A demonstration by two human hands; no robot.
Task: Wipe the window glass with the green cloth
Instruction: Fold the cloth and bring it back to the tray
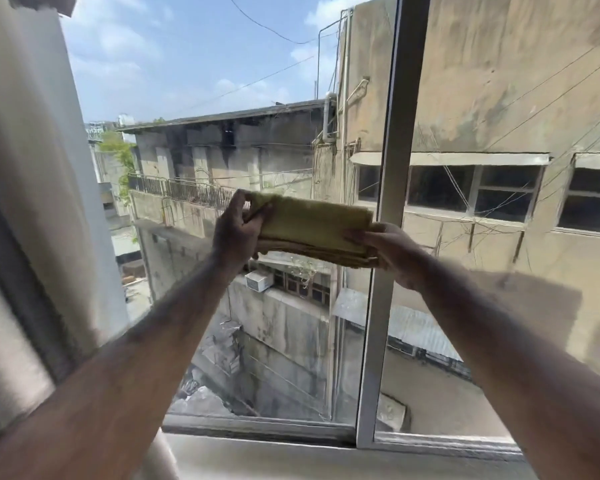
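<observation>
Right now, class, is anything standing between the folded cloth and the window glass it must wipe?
Nothing visible does. The cloth is held folded between the left hand and right hand, up in front of the glass, beside the frame.

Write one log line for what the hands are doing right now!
left hand: holds cloth end | right hand: holds other end | green cloth: folded, held up | window glass: wiping not seen

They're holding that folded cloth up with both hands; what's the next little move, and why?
Probably press the green cloth flat against the window glass. Both the left hand and right hand grip its ends, folded into a pad and held level in front of the pane, so it looks ready for wiping.
</observation>
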